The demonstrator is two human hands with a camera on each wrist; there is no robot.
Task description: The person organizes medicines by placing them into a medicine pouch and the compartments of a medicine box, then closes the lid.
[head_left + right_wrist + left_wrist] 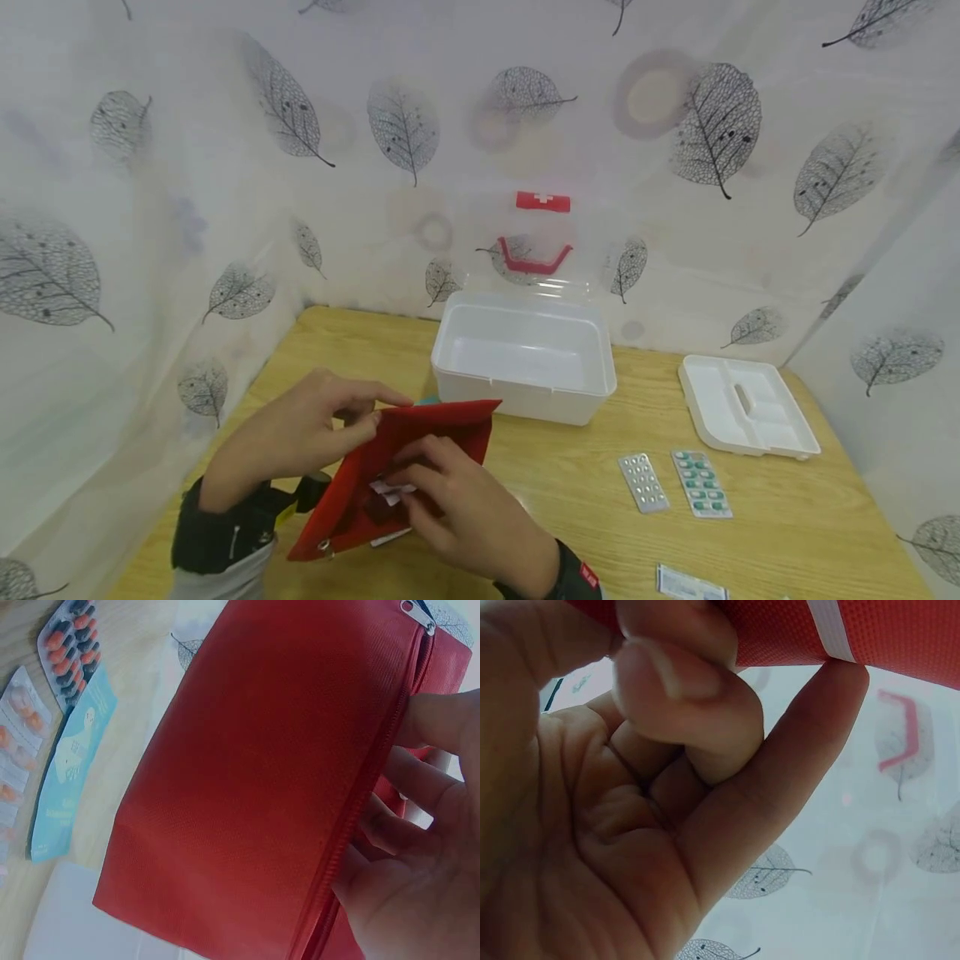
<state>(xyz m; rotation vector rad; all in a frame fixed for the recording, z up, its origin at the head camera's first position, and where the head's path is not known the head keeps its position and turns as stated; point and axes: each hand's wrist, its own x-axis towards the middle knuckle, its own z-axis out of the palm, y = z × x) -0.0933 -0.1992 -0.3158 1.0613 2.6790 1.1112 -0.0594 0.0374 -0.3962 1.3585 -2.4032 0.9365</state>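
A red zip pouch (352, 517) is held tilted above the wooden table, its mouth gaping toward me. My left hand (315, 425) grips its upper edge, index finger stretched along the rim. Close up in the left wrist view, curled fingers meet the red fabric (780, 634), which carries a white strip. My right hand (468, 512) reaches into the mouth, fingers bent around a small white crumpled packet (392, 490); the pouch partly hides it. The right wrist view shows the zipper (352, 817) running beside these fingers, its metal pull (418, 615) at the top.
Behind the pouch stands a white box (525, 383), its clear lid with red handle (534, 265) raised. On the right lie a white divided tray (712, 417), blister packs (701, 485) and a flat white packet (690, 583). A turquoise sachet (71, 772) lies by orange-and-black capsules (71, 649).
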